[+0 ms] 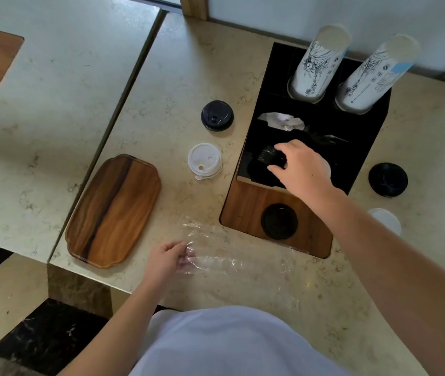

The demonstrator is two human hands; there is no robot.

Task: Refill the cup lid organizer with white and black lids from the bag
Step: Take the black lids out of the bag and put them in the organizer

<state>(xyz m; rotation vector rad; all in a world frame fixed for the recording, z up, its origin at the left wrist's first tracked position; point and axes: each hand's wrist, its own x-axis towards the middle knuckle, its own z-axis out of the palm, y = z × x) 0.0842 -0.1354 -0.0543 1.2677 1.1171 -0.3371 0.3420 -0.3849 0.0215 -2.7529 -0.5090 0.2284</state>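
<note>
Black lids [271, 158] were pinched in the right hand [301, 166] over the organizer [362, 147] slot, the left hand [165, 257] gripped the clear bag [215, 256], and a crooked drop could jam or spill the stack.

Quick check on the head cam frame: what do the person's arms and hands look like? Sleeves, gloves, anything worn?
Both arms are bare from the frame edge to the fingers: no sleeves showing, no gloves. The left hand and right hand show no rings, and neither wrist carries a watch or band. The only clothing in view is a light bluish-white garment over the torso at the bottom of the frame.
</note>
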